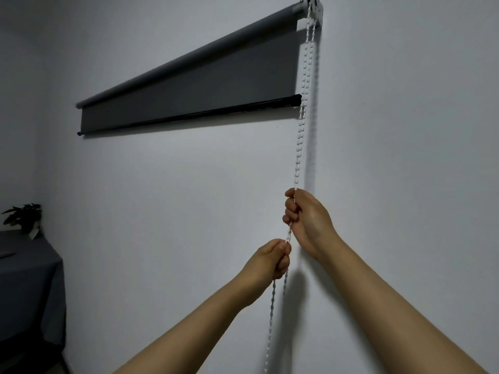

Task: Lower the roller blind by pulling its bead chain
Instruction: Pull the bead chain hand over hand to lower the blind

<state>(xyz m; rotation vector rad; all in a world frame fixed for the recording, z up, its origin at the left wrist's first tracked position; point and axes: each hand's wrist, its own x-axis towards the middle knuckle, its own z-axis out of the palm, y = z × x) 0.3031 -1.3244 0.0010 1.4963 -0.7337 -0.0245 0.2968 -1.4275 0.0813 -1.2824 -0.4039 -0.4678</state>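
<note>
A dark grey roller blind (pixel 194 85) hangs on a pale wall (pixel 391 130), mounted high and running from the upper right down toward the left in this wide-angle view. Only a short stretch of fabric is unrolled; its black bottom bar (pixel 189 116) sits not far below the roll. At the right end of the roll a white bracket (pixel 314 8) carries the white bead chain (pixel 303 103), which drops in two strands (they run side by side near the top and draw close together lower down).

The right hand (pixel 305 217) is the higher of the two. Its grip is closed around the chain, fingers curled into a fist with the chain entering at the top by the thumb and coming out below the little finger. Just beneath it, the left hand (pixel 270 259) has its grip closed on the chain as well, thumb pressed against the curled fingers. The two hands are near each other, with a short run of beads showing between them. Whether each hand holds one strand or both cannot be told.

Below the left hand the chain hangs loose in two strands, down to the bottom edge of the view.

At the far left stands a desk (pixel 29 287) under a dark cloth, with a small potted plant (pixel 24 217) on it against the wall.
</note>
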